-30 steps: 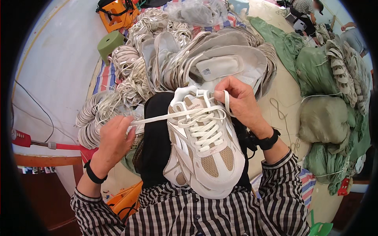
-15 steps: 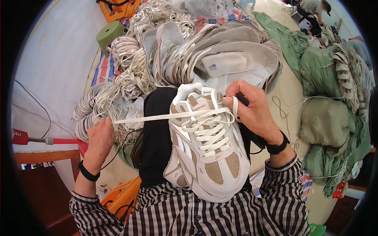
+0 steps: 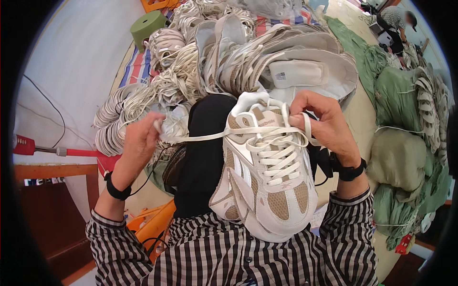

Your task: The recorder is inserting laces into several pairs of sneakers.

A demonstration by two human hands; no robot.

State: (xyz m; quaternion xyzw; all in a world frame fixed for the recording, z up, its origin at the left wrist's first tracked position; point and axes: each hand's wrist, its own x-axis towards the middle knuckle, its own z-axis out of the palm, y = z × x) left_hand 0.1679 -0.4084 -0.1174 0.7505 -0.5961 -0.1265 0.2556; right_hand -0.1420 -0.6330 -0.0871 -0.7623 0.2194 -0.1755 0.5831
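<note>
Beige-and-white shoe (image 3: 261, 187), laced: on the lap, toe near six o'clock. Cream lace (image 3: 202, 138): ran from the shoe toward nine o'clock. Hands: well apart; left hand (image 3: 141, 139), blurred, pinched the lace's far length; right hand (image 3: 320, 122) pinched a loop at the shoe's one o'clock. Advised handling: even pull, strand untwisted, loop steady. Against the earlier frame: lace, formerly straight, sagged; left hand nearer the shoe.
</note>
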